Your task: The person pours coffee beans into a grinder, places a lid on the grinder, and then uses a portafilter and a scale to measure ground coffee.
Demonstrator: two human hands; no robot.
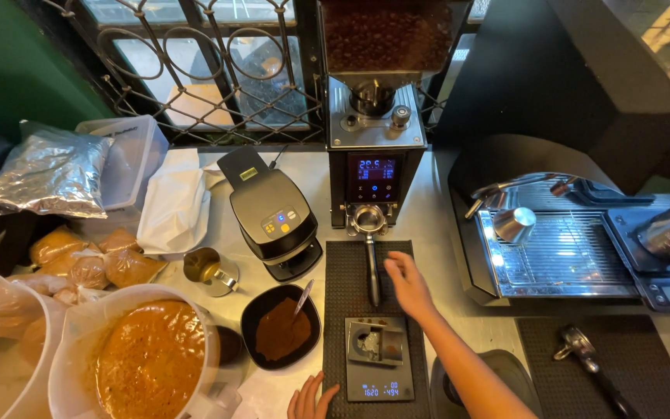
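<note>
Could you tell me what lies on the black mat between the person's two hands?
In the head view, a small digital scale lies on the black mat between the left hand and right hand.

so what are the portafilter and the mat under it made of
The portafilter basket end looks like polished metal, since it glints; its handle, near the right hand, looks like matte black plastic or rubber, hard to tell which. The mat looks like dark ribbed rubber, dull with fine grooves.

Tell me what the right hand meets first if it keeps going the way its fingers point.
Probably the portafilter handle: the right hand points up-left and already sits beside it on the black mat; depth is unclear.
</note>
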